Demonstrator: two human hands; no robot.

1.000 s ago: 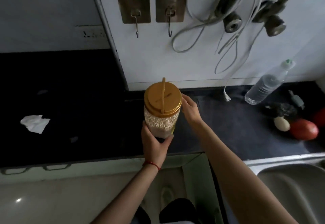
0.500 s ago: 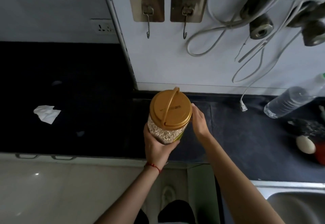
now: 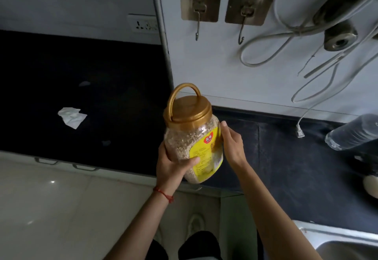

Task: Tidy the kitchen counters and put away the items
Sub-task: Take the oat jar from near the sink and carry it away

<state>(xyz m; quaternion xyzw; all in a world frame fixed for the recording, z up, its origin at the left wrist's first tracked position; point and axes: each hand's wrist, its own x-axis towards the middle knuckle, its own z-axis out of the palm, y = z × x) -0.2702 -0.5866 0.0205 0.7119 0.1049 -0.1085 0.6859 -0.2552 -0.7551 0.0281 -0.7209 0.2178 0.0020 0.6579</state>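
A clear plastic jar of oats (image 3: 189,143) with a gold lid, a gold loop handle and a yellow label is held above the front edge of the dark counter (image 3: 290,157). It tilts with its lid away from me. My left hand (image 3: 171,167) grips its lower left side from below, thumb across the front. My right hand (image 3: 232,145) presses flat against its right side by the label. A crumpled white tissue (image 3: 71,116) lies on the counter to the left.
A clear water bottle (image 3: 353,133) lies at the right edge. Two wall hooks (image 3: 218,14) and hanging cables with plugs (image 3: 306,41) are on the back panel. A steel sink (image 3: 343,245) is at lower right, a white egg-like thing (image 3: 371,185) beside it.
The jar has been lifted off the counter and tilted, so its label now shows. The view has shifted left, pushing the bottle and sink toward the right edge.
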